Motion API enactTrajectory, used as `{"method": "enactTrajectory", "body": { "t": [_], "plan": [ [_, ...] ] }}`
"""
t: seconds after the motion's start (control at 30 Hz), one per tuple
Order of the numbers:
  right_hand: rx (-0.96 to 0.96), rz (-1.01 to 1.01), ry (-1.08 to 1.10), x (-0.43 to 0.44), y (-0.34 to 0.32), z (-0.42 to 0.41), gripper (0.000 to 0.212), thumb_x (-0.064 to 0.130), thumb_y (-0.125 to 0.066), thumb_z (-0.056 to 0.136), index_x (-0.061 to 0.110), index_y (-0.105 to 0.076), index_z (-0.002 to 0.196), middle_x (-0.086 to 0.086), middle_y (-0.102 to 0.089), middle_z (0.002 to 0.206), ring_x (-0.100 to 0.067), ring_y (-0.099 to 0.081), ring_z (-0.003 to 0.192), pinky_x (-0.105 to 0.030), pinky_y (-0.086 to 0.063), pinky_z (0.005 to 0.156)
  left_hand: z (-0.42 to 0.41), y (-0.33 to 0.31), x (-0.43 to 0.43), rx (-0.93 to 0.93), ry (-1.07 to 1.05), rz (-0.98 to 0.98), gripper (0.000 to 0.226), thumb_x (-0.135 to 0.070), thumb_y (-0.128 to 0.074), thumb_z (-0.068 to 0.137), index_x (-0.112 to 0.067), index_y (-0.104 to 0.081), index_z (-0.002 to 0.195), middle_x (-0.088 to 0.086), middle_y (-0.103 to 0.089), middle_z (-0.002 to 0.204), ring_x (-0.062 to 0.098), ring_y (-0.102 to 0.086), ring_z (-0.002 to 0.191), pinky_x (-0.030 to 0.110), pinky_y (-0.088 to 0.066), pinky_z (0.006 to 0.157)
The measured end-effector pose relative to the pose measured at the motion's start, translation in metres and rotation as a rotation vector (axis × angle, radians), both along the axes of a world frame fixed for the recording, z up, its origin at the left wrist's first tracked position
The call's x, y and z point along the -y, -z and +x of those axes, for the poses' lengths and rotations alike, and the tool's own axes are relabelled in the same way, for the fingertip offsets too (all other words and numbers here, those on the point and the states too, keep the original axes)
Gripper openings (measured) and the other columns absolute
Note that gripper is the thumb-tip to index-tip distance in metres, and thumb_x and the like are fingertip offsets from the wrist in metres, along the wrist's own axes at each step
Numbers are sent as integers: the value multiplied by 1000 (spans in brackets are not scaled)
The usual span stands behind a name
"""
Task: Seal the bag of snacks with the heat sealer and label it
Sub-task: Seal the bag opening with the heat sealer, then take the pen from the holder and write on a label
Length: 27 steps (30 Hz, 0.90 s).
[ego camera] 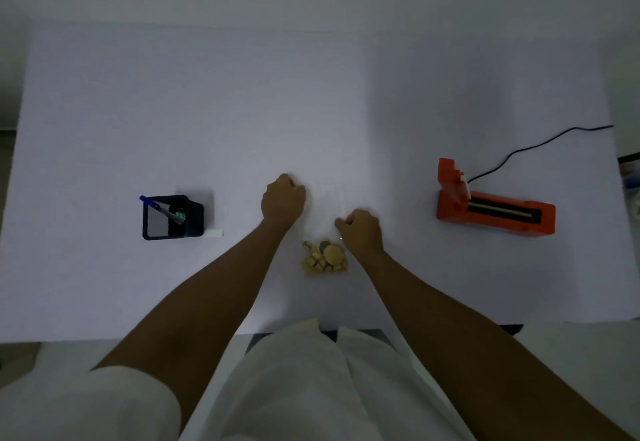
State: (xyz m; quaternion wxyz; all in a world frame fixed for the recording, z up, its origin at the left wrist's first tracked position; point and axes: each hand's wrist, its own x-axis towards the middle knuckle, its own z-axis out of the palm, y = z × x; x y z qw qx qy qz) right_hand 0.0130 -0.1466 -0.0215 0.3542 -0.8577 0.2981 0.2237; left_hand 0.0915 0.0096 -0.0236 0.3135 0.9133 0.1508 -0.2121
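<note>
- White garment (294,388) along bottom edge, nearest camera; short white sleeve (86,406) at lower left.
- Two bare forearms reaching forward over white table (138,111), converging toward centre.
- Snacks (325,257) between the two wrists: tan cubes plus one round yellowish piece, heaped in near end of clear bag (327,219).
- Clear bag flat on table at centre, long side running away from camera; film nearly lost against white top, far end only faintly outlined.
- Right hand (362,231) just past snacks, at bag's right edge about mid-length, fingers curled in and pinching the film.
- Left hand (283,200) slightly farther out, at bag's left edge near far end, fingers curled tight on the film; fingertips hidden under knuckles.
- Hands apart, bag between them.
- Black pen holder (173,217) well left of left hand, upright, blue pen (161,208) leaning inside.
- Small white strip (215,232) flat on table just beside holder's near right corner; too small to identify.
- Orange heat sealer (495,210) well right of right hand, black strip showing along its top, taller block at its left end.
- Black cable (536,146) leaving sealer's left end, curving off toward table's far right edge.
- Pale wall beyond table's far edge; lighting dim throughout.
</note>
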Motion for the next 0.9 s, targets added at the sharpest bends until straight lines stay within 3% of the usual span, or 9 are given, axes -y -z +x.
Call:
{"method": "enactTrajectory", "body": {
  "t": [0.17, 0.27, 0.53, 0.63, 0.73, 0.8, 0.9],
  "plan": [
    [43, -7, 59, -7, -10, 1, 31, 31, -63, 88, 9, -53, 107, -7, -59, 100, -25, -60, 85, -30, -45, 67, -12, -10, -13, -7, 2, -24, 42, -37, -60, 89, -8, -55, 118, 13, -66, 110, 31, -62, 102, 37, -49, 84],
    [189, 12, 49, -19, -18, -1, 30, 29, -62, 90, 14, -47, 111, -9, -54, 112, -27, -59, 91, -32, -47, 72, -26, -24, -27, 47, -12, -63, 43, -38, -62, 89, -8, -54, 120, 11, -67, 108, 28, -63, 101, 33, -47, 80],
    [312, 336, -122, -93, -45, 1, 8, 18, -61, 95, 12, -58, 100, 2, -60, 79, -8, -55, 64, -13, -44, 58, -59, -74, -91, 296, -112, -194, 27, -36, -62, 91, -17, -59, 110, -1, -65, 96, 15, -63, 81, 34, -57, 72],
    [311, 401, -153, -132, -51, 5, 6, 19, -63, 94, 13, -62, 97, 1, -63, 82, -7, -57, 68, -13, -44, 62, -64, -91, -130, 402, -171, -187, 22, -31, -62, 93, -16, -60, 109, 0, -64, 96, 13, -61, 81, 29, -56, 72],
    [299, 480, -134, -170, -57, 8, 5, 21, -63, 93, 17, -64, 92, -3, -65, 80, -15, -57, 65, -25, -50, 61, -61, -99, -176, 450, -212, -124, 26, -28, -60, 94, -15, -59, 117, 3, -64, 102, 13, -60, 84, 28, -55, 77],
    [290, 523, -116, -194, -61, 11, 5, 22, -62, 93, 19, -64, 90, -5, -65, 78, -18, -57, 65, -32, -51, 61, -56, -98, -208, 417, -205, -80, 33, -28, -58, 96, -17, -55, 127, 5, -58, 114, 13, -57, 90, 26, -50, 79],
    [256, 534, -107, -225, -66, 16, 7, 19, -60, 95, 14, -65, 92, -2, -64, 75, -14, -57, 62, -26, -50, 61, -44, -85, -248, 326, -163, -41, 40, -27, -56, 97, -20, -50, 136, 7, -52, 123, 18, -58, 100, 24, -47, 81]
  ]
}}
